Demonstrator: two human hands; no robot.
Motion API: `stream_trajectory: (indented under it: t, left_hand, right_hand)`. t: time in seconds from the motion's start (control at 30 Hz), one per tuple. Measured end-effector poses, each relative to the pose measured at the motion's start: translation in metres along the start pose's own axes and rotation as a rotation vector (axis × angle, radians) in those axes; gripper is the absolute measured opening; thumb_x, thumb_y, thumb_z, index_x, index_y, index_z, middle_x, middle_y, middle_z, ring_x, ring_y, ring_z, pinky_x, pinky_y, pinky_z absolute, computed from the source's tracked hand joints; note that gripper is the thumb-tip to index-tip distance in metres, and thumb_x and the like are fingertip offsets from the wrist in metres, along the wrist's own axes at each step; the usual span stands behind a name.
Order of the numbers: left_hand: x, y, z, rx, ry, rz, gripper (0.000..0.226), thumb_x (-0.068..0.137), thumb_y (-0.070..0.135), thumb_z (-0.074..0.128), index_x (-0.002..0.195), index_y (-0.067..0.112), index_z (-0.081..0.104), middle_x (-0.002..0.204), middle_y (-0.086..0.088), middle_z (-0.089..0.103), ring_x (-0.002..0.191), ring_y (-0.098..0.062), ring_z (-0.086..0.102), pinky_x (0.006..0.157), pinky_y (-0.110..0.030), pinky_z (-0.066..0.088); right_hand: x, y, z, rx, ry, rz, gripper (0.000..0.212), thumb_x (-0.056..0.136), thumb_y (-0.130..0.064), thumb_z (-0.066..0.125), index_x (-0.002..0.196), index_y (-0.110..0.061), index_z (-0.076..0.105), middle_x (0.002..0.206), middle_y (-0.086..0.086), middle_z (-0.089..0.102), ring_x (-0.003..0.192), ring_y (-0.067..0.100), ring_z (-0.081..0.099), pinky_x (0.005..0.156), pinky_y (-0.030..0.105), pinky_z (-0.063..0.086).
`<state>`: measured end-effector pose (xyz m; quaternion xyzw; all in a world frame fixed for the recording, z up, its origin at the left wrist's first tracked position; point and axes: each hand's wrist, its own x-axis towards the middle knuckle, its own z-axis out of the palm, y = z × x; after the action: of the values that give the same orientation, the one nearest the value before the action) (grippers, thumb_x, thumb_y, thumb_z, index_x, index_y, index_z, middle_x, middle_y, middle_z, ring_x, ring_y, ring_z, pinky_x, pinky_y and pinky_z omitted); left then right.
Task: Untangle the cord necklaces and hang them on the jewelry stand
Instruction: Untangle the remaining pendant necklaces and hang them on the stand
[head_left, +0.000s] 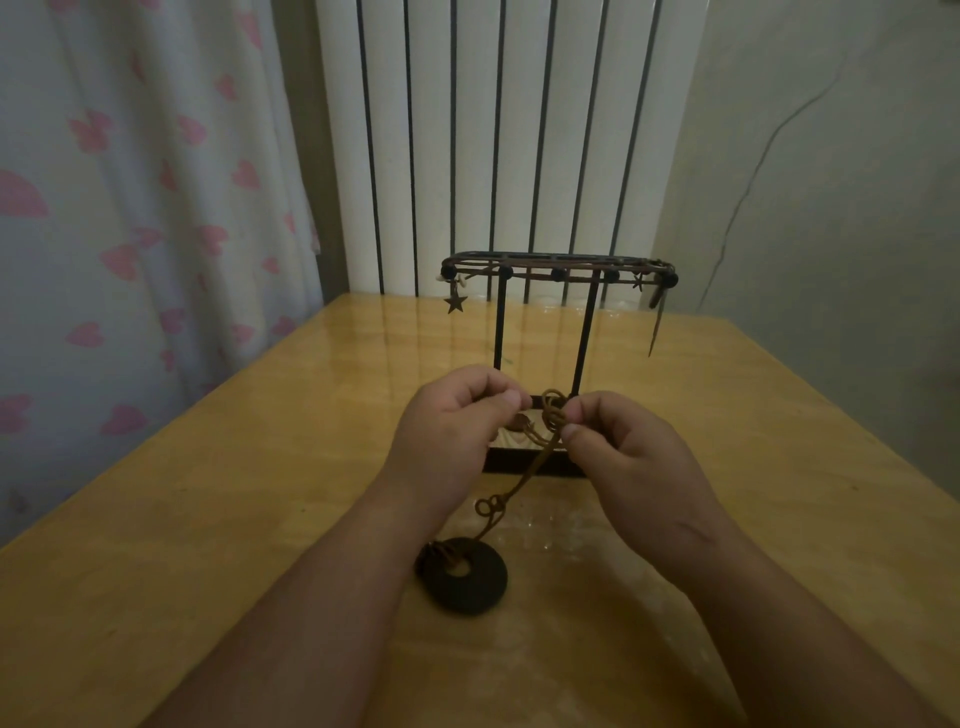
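My left hand (457, 415) & right hand (623, 452) are up in front of the stand (558, 267), low by its base. They block most of that base; only its black front edge shows under my knuckles. Both hands are curled, thumb & forefinger pinching the brown cord (535, 467). The right one grips it right at the knot (551, 410), a bunch of small loops btwn my fingertips. The left one nips it just beside that, tho I can't tell how much cord sits inside that fist.

From the knot the cord drops toward me, away from the stand, w/ a little loop (491, 505) partway down. It ends at the round black pendant (467, 577) w/ a hole in the middle. The pendant lies flat on the table (260, 493), nearer me than the stand & just beside my left forearm.

The stand's top bar carries a second cord (535, 275) strung along it w/ dark beads. A star charm (455, 303) hangs off the bar's left end & a loose cord tail (655, 322) dangles off the right end. Two thin posts run down from the bar toward my hands.

Behind the stand is a white radiator (478, 130). Left of the stand hangs a curtain (130, 208) w/ pink shapes.
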<state>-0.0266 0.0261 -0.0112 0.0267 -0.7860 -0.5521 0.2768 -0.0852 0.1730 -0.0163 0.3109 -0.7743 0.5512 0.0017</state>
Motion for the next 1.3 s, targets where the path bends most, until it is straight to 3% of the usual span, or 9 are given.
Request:
stream_trajectory:
  t: [0.13, 0.37, 0.6, 0.8, 0.9, 1.03, 1.1, 1.2, 1.3]
  left_hand:
    - [-0.0003, -0.0002, -0.0013, 0.017, 0.025, 0.073, 0.016, 0.093, 0.011, 0.059, 0.082, 0.019, 0.068, 0.06, 0.022, 0.059, 0.062, 0.006, 0.055, 0.059, -0.007, 0.042]
    - [-0.0011, -0.0031, -0.0017, 0.117, 0.04, 0.17, 0.006, 0.088, 0.017, 0.07, 0.088, 0.021, 0.074, 0.078, 0.005, 0.07, 0.077, -0.006, 0.065, 0.071, -0.019, 0.055]
    - [0.0003, -0.0018, -0.0031, 0.183, -0.04, 0.128, 0.01, 0.088, 0.021, 0.07, 0.086, 0.031, 0.073, 0.078, 0.011, 0.07, 0.079, -0.001, 0.064, 0.068, -0.011, 0.05]
    - [0.0007, -0.0005, -0.0028, 0.227, -0.092, 0.097, 0.013, 0.091, 0.025, 0.065, 0.083, 0.034, 0.069, 0.075, 0.012, 0.065, 0.074, 0.002, 0.06, 0.063, -0.008, 0.046]
    - [0.0016, -0.0018, -0.0023, 0.243, -0.117, 0.088, 0.013, 0.092, 0.026, 0.062, 0.083, 0.035, 0.066, 0.075, 0.011, 0.062, 0.073, 0.001, 0.058, 0.063, -0.01, 0.045]
    - [0.002, -0.0024, -0.0022, 0.245, -0.155, 0.072, 0.014, 0.094, 0.027, 0.058, 0.083, 0.033, 0.063, 0.073, 0.01, 0.058, 0.067, 0.001, 0.053, 0.06, -0.012, 0.043]
    - [0.002, -0.0017, -0.0016, 0.225, -0.176, 0.046, 0.016, 0.096, 0.027, 0.055, 0.083, 0.032, 0.061, 0.071, 0.01, 0.055, 0.064, 0.0, 0.05, 0.059, -0.016, 0.042]
    - [0.0013, -0.0001, 0.0, 0.112, -0.2, -0.059, 0.02, 0.098, 0.027, 0.051, 0.082, 0.03, 0.062, 0.067, 0.012, 0.055, 0.063, -0.001, 0.049, 0.064, -0.024, 0.042]
    - [0.0012, 0.001, 0.0014, 0.025, -0.207, -0.102, 0.022, 0.099, 0.027, 0.05, 0.082, 0.028, 0.064, 0.065, 0.015, 0.057, 0.066, -0.004, 0.052, 0.067, -0.029, 0.045]
  right_hand:
    - [0.0002, -0.0009, 0.0007, 0.015, 0.004, 0.009, 0.012, 0.092, -0.023, 0.053, 0.088, -0.024, 0.064, 0.085, 0.003, 0.067, 0.08, 0.019, 0.061, 0.074, 0.034, 0.054]
    - [-0.0003, -0.0013, 0.0005, -0.043, -0.032, -0.026, 0.013, 0.089, -0.027, 0.052, 0.087, -0.023, 0.064, 0.084, 0.006, 0.067, 0.08, 0.023, 0.062, 0.078, 0.045, 0.056]
    - [-0.0011, -0.0026, -0.0009, -0.042, -0.069, -0.043, 0.014, 0.089, -0.027, 0.05, 0.086, -0.023, 0.064, 0.083, 0.003, 0.067, 0.077, 0.017, 0.06, 0.073, 0.034, 0.055]
    - [-0.0009, -0.0023, -0.0014, -0.046, -0.11, -0.037, 0.022, 0.086, -0.031, 0.047, 0.088, -0.019, 0.065, 0.087, 0.008, 0.067, 0.082, 0.023, 0.06, 0.079, 0.045, 0.054]
    - [-0.0006, -0.0004, -0.0025, -0.033, -0.121, -0.029, 0.022, 0.088, -0.029, 0.047, 0.088, -0.017, 0.066, 0.087, 0.008, 0.067, 0.081, 0.021, 0.06, 0.076, 0.04, 0.054]
    - [0.0001, -0.0001, -0.0024, 0.026, -0.139, 0.0, 0.02, 0.095, -0.02, 0.047, 0.085, -0.018, 0.065, 0.07, -0.011, 0.063, 0.064, 0.001, 0.055, 0.06, 0.012, 0.045]
    - [0.0001, -0.0005, -0.0022, 0.061, -0.148, 0.037, 0.024, 0.097, -0.019, 0.045, 0.081, -0.021, 0.063, 0.061, -0.018, 0.058, 0.058, -0.005, 0.051, 0.057, 0.01, 0.042]
    - [-0.0001, -0.0003, -0.0023, 0.136, -0.116, 0.067, 0.033, 0.098, -0.022, 0.044, 0.071, -0.025, 0.062, 0.06, -0.011, 0.053, 0.058, 0.007, 0.046, 0.058, 0.022, 0.039]
    - [0.0, -0.0014, -0.0011, 0.131, -0.067, 0.041, 0.029, 0.098, -0.023, 0.048, 0.076, -0.021, 0.066, 0.058, -0.015, 0.058, 0.055, -0.004, 0.051, 0.054, 0.009, 0.041]
